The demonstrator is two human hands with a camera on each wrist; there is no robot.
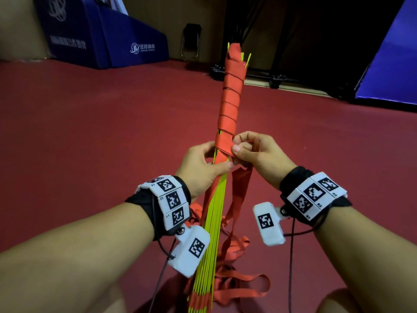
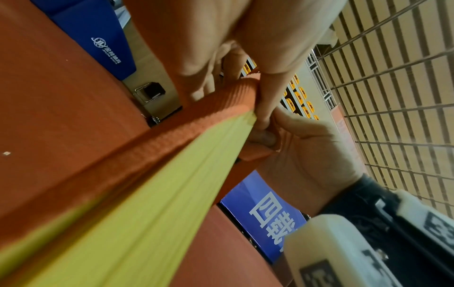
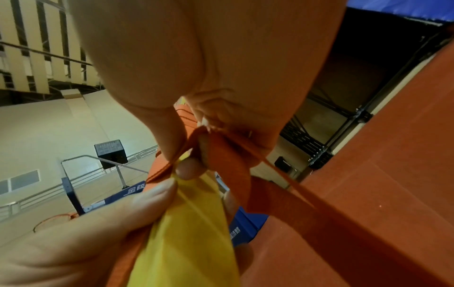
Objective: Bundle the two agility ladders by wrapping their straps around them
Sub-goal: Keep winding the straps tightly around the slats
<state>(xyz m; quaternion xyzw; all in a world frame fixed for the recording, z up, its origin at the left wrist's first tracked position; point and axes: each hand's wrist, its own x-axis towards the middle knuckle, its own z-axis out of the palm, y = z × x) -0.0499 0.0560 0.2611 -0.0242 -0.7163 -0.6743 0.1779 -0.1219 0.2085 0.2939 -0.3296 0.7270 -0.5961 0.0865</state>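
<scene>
The left hand (image 1: pixel 204 164) is gripping the bundled yellow rungs (image 1: pixel 215 213) just below the wrapped part, thumb pressing across them. The right hand (image 1: pixel 256 152) is pinching the orange strap (image 1: pixel 229 102) at the lowest turn, fingers curled. The bundle is pointing away over the red floor (image 1: pixel 112 132), loose strap trailing beneath the wrists.

Dim, warm indoor light; dark far corner; blurred, edge-bent wrist views, soft close up.
</scene>
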